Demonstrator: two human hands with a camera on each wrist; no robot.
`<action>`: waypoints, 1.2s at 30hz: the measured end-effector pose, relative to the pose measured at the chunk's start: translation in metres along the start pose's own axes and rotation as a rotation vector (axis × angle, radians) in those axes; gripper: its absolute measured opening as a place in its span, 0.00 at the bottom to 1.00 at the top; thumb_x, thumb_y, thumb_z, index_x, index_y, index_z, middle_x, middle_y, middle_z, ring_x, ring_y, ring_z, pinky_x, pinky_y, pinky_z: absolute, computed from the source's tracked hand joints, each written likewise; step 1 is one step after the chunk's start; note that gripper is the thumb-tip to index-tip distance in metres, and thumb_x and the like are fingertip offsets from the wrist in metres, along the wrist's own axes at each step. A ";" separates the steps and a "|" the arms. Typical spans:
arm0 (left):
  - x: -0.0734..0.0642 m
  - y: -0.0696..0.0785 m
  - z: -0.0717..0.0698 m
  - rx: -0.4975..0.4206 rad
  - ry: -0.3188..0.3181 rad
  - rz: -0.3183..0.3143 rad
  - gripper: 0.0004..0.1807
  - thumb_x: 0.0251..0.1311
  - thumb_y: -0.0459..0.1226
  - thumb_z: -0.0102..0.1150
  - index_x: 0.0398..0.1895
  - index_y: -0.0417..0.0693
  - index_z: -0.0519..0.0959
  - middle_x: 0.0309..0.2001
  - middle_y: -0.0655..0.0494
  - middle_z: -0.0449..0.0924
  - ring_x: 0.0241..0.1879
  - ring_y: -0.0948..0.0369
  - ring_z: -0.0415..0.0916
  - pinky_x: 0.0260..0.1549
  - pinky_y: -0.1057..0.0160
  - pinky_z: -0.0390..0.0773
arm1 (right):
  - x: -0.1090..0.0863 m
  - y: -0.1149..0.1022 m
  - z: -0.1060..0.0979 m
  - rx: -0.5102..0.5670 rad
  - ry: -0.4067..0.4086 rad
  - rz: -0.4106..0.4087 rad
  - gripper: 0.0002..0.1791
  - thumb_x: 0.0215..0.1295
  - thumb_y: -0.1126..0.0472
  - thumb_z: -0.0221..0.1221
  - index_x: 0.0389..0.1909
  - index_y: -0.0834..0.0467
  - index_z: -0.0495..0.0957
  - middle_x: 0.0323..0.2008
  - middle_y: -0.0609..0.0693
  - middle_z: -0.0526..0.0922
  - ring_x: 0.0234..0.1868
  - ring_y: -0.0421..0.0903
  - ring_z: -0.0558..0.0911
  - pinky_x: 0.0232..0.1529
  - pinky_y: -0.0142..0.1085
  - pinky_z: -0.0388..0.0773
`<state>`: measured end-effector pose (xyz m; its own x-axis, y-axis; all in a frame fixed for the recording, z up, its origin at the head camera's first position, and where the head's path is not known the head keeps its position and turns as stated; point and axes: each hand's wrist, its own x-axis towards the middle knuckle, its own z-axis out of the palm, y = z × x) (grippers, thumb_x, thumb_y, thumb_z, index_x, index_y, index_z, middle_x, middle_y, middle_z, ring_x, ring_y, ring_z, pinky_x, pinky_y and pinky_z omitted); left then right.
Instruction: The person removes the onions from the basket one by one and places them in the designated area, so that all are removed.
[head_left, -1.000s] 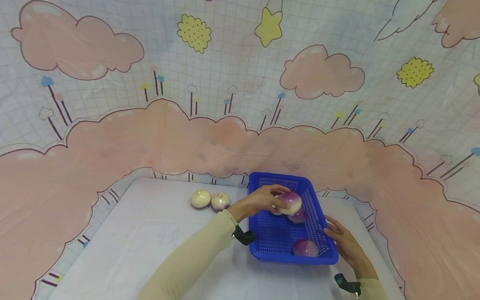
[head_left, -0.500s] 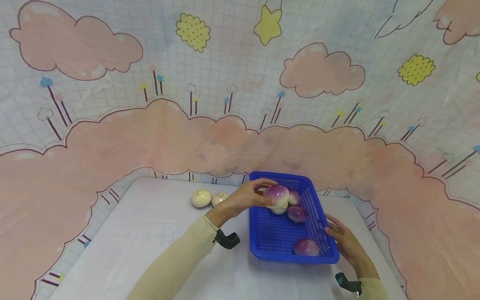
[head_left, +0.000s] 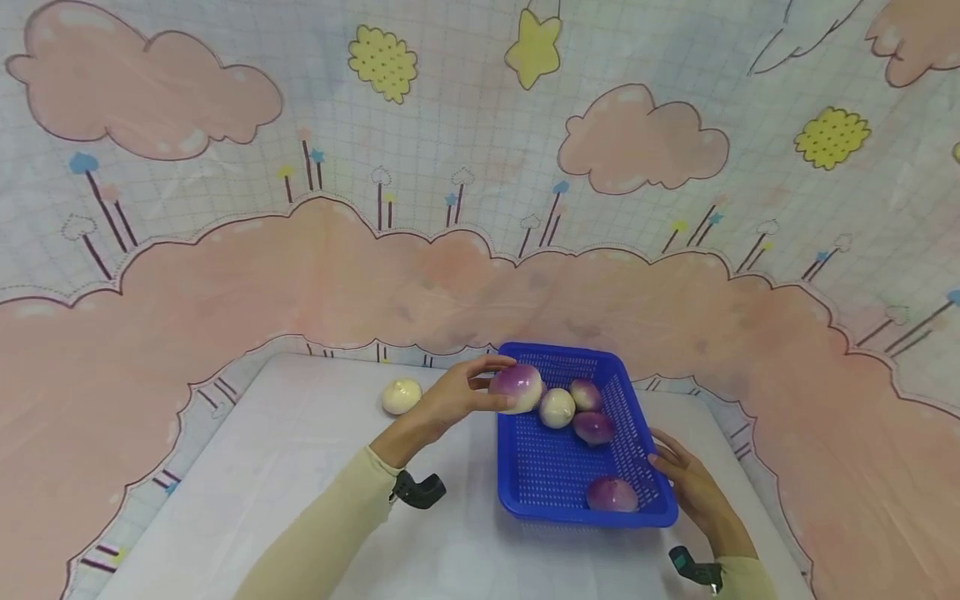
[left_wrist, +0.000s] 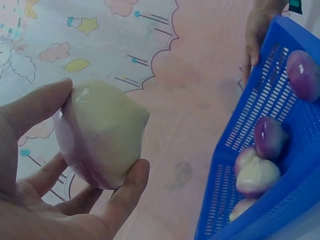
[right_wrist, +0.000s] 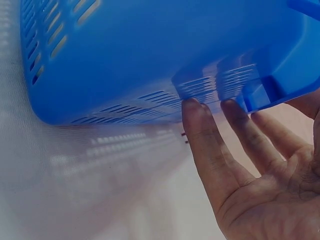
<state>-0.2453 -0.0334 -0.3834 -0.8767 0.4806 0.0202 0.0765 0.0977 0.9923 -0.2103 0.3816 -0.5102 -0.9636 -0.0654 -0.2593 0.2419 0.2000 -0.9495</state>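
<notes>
In the head view my left hand (head_left: 450,398) grips a purple-and-white onion (head_left: 516,388) by the blue basket's left rim. Up close in the left wrist view, the thumb and fingers wrap the same onion (left_wrist: 102,135), its pale pointed end facing the basket. The blue plastic basket (head_left: 510,483) holds several onions: a pale one (head_left: 557,408), purple ones (head_left: 594,427) behind it, and one (head_left: 612,494) at the near right corner. My right hand (head_left: 693,487) touches the basket's right side. Its fingers (right_wrist: 207,145) lie fairly straight against the slotted outer wall.
One pale onion (head_left: 402,396) lies on the white table (head_left: 337,492) left of the basket. The left hand and forearm cover part of the tabletop. A patterned cloth backdrop (head_left: 420,283) rises behind the table. Each wrist bears a dark strapped device (head_left: 418,490).
My left hand has moved left with the onion, from above the basket's middle to its left rim. It now hides the second loose onion. The right hand and basket have hardly moved.
</notes>
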 end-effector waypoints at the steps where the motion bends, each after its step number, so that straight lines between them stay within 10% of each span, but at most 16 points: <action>1: -0.002 -0.001 -0.001 -0.002 0.012 0.001 0.31 0.56 0.39 0.70 0.65 0.58 0.72 0.68 0.54 0.69 0.67 0.50 0.68 0.63 0.48 0.73 | 0.000 0.000 0.000 0.000 -0.001 -0.001 0.39 0.73 0.50 0.54 0.78 0.46 0.46 0.78 0.60 0.50 0.74 0.65 0.59 0.68 0.61 0.65; 36: -0.036 -0.092 -0.036 0.098 0.296 -0.086 0.33 0.54 0.40 0.71 0.65 0.50 0.71 0.68 0.49 0.69 0.65 0.47 0.69 0.58 0.51 0.76 | 0.001 0.001 -0.001 0.001 -0.002 -0.001 0.42 0.71 0.49 0.56 0.79 0.45 0.44 0.79 0.57 0.48 0.75 0.65 0.58 0.69 0.59 0.60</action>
<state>-0.2381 -0.0913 -0.4711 -0.9809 0.1938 -0.0141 0.0290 0.2175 0.9756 -0.2114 0.3829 -0.5118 -0.9636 -0.0674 -0.2587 0.2411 0.1991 -0.9499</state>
